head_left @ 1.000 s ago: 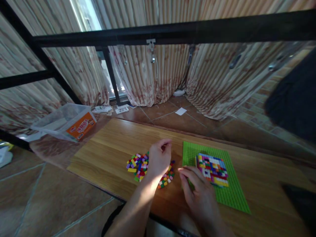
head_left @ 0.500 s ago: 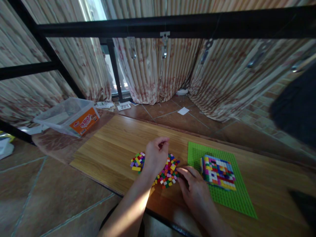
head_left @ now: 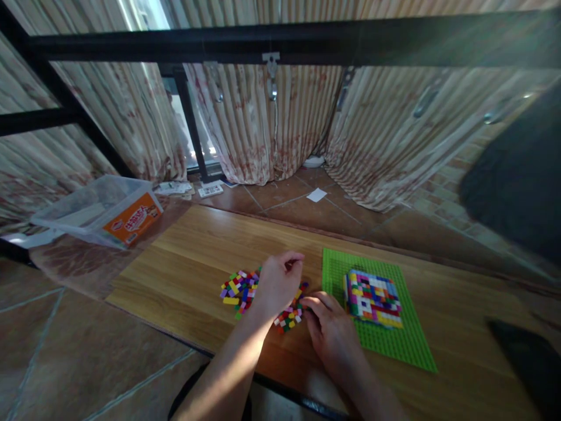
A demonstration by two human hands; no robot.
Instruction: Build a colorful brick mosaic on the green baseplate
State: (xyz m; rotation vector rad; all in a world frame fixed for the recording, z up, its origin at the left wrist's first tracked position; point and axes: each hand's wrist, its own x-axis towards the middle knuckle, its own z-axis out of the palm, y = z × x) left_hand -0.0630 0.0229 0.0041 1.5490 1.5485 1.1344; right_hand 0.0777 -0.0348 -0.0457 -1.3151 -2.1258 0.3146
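Observation:
Small building bricks (head_left: pixel 239 289) in many colours lie in a loose pile on the wooden table. Over the pile is my left hand (head_left: pixel 280 283), its fingers curled closed and covering part of the bricks. Whatever those fingers hold is hidden. My right hand (head_left: pixel 331 324) rests at the pile's right edge, thumb and fingers bent together beside the bricks; anything between the fingertips is too small to make out. To its right, a layered block of multicoloured bricks (head_left: pixel 372 298) stands on a green baseplate (head_left: pixel 407 345).
A clear plastic tub (head_left: pixel 96 210) with an orange label stands beyond the table's left end. A dark flat object (head_left: pixel 521 356) lies on the right part of the wooden table (head_left: pixel 175 263). Behind are a black metal bar (head_left: pixel 175 44), curtains and a tiled floor with papers (head_left: pixel 316 195).
The view has shifted a little to the right. My left hand has moved rightward over the pile, uncovering more bricks on its left. My right hand stays at the pile's edge.

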